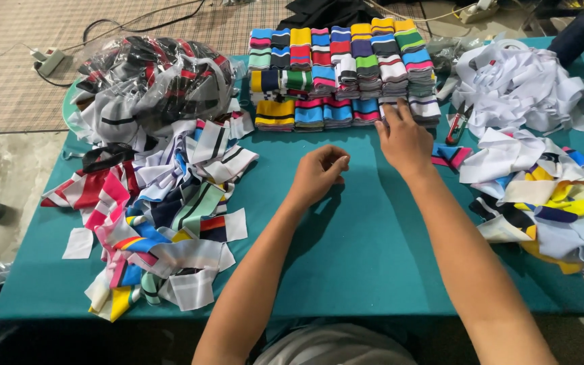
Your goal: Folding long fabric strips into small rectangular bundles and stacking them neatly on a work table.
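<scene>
My left hand (pixel 319 172) hovers over the teal table cloth (pixel 373 236) with its fingers curled in; whether it holds anything I cannot tell. My right hand (pixel 403 135) reaches forward, fingertips touching the front edge of the neat stacks of striped knit fabric bands (pixel 343 71), near a grey and white striped stack (pixel 426 108). A folded pink and blue striped piece (pixel 451 155) lies just right of my right wrist.
A loose heap of striped and white fabric pieces (pixel 170 203) covers the left side. A clear plastic bag of more pieces (pixel 153 74) sits at the back left. White and yellow scraps (pixel 549 182) pile at the right, with small snips (pixel 457 125) beside them.
</scene>
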